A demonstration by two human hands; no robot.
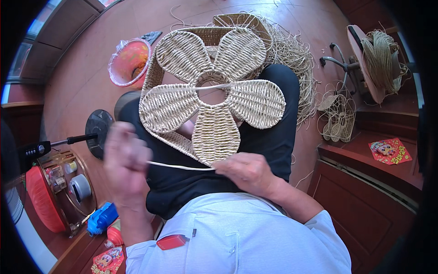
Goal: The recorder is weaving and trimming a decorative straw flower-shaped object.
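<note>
A woven straw piece (pixel 216 130) rests across my dark-trousered lap: five pale petals around an open ring, fixed to a braided frame. A loose strand (pixel 212 86) lies across the ring. Below the bottom petal, a pale cord (pixel 180 166) stretches between my hands. My right hand (pixel 246 171) is closed on it at the petal's lower edge, fingertips pinched at the weaving. My left hand (pixel 127 164), left of the piece, is blurred by motion, its fingers curled where the cord runs into it.
A heap of cord (pixel 296 77) lies behind my right knee. A pink bucket (pixel 130 61) stands back left. A spool (pixel 381 59) and woven pieces (pixel 337 118) are at right. At left are a black disc on a pole (pixel 99 134), a rack (pixel 80 187) and blue container (pixel 101 219).
</note>
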